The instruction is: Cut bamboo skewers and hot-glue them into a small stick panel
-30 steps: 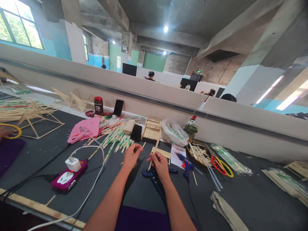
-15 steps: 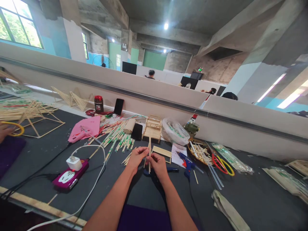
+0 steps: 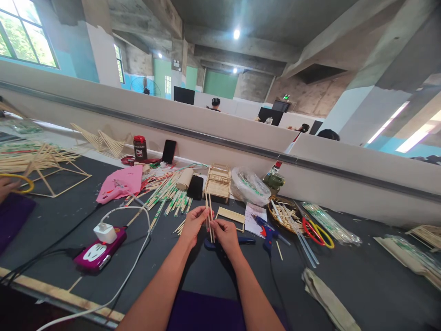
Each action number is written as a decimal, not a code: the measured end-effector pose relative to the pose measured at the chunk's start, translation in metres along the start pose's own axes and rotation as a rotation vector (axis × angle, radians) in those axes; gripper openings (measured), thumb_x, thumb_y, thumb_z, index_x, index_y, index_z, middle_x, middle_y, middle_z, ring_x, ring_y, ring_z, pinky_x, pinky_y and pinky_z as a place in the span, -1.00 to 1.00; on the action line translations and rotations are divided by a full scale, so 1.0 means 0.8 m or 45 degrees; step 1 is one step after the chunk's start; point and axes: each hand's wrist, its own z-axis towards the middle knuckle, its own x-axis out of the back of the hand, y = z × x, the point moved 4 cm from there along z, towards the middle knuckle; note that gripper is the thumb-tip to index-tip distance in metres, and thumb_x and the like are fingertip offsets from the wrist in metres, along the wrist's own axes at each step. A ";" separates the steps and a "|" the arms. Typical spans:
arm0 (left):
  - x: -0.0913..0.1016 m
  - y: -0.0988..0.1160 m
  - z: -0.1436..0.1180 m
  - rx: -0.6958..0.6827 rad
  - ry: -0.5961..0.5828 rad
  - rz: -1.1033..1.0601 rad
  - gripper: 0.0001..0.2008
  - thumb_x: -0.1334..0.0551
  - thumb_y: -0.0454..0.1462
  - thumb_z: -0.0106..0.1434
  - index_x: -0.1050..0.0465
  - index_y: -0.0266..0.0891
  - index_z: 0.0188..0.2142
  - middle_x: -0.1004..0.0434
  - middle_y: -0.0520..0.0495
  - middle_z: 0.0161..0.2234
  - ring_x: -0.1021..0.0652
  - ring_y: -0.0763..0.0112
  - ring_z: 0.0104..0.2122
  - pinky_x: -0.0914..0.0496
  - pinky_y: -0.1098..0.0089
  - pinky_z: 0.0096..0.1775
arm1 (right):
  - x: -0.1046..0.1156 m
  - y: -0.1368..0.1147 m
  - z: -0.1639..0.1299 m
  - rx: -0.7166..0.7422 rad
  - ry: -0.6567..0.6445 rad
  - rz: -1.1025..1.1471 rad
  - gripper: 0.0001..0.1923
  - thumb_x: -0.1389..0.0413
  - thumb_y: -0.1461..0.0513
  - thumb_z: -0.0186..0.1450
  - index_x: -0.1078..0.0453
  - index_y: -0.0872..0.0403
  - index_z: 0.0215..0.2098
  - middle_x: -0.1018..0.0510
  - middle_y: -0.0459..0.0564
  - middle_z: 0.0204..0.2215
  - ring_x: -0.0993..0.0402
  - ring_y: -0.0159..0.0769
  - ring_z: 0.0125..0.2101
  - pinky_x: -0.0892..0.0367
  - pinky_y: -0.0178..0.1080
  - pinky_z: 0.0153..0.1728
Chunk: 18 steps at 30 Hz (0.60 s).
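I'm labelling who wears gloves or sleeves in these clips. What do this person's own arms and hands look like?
Both forearms are bare up to the bottom edge of the picture, with no sleeves in view. The left hand and right hand wear no gloves, and no rings, watch or wristband can be seen on them.

- left hand (image 3: 193,223) raised, fingers pinched together at the tips
- right hand (image 3: 223,232) just beside it, fingers curled in a pinch
- both forearms bare, converging forward

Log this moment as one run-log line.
left hand: holds thin wooden sticks upright | right hand: pinches same sticks | below: blue-handled cutters on dark table
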 end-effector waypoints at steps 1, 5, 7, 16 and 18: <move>0.001 0.001 0.000 -0.007 0.009 -0.024 -0.63 -0.38 -0.04 -0.01 -0.49 -0.31 -0.36 -0.56 -0.09 -0.41 -0.52 0.42 -0.46 -0.40 0.47 -0.44 | 0.000 -0.001 0.000 -0.003 0.004 -0.005 -0.59 -0.07 -0.05 0.21 -0.48 0.12 -0.47 -0.44 -0.13 -0.66 -0.23 -0.45 -0.69 -0.13 -0.39 -0.65; 0.011 0.011 0.002 -0.112 0.161 -0.098 -0.59 -0.36 -0.01 0.00 -0.44 -0.28 -0.30 -0.56 -0.07 -0.35 -0.57 0.38 -0.40 -0.45 0.37 -0.31 | 0.005 -0.003 -0.001 -0.012 0.106 0.018 -0.68 -0.10 -0.01 0.20 -0.44 0.08 -0.38 -0.50 -0.11 -0.58 -0.27 -0.43 -0.67 -0.15 -0.38 -0.67; 0.018 0.016 0.004 -0.192 0.246 -0.097 -0.57 -0.35 0.00 0.01 -0.43 -0.27 -0.27 -0.55 -0.06 -0.36 -0.57 0.40 -0.40 -0.45 0.35 -0.25 | 0.010 -0.004 -0.001 -0.018 0.185 0.066 -0.68 -0.11 -0.01 0.19 -0.39 0.08 -0.32 -0.53 -0.07 -0.51 -0.32 -0.41 -0.63 -0.17 -0.38 -0.67; 0.007 -0.009 0.008 -0.148 0.091 0.124 -0.64 -0.35 -0.09 -0.01 -0.40 -0.26 -0.30 -0.49 0.00 -0.43 -0.55 0.38 -0.41 -0.44 0.35 -0.27 | 0.020 -0.014 -0.004 0.071 0.309 0.118 -0.70 -0.09 0.02 0.24 -0.31 0.07 -0.25 -0.53 -0.06 -0.47 -0.34 -0.41 -0.59 -0.25 -0.37 -0.56; 0.005 -0.014 0.008 -0.126 0.056 0.137 -0.66 -0.35 -0.10 -0.01 -0.39 -0.25 -0.32 -0.47 0.01 -0.43 -0.54 0.38 -0.40 -0.45 0.34 -0.27 | 0.025 -0.014 -0.003 0.086 0.342 0.093 -0.70 -0.08 0.01 0.25 -0.31 0.07 -0.26 -0.53 -0.05 -0.46 -0.36 -0.39 -0.57 -0.28 -0.35 -0.53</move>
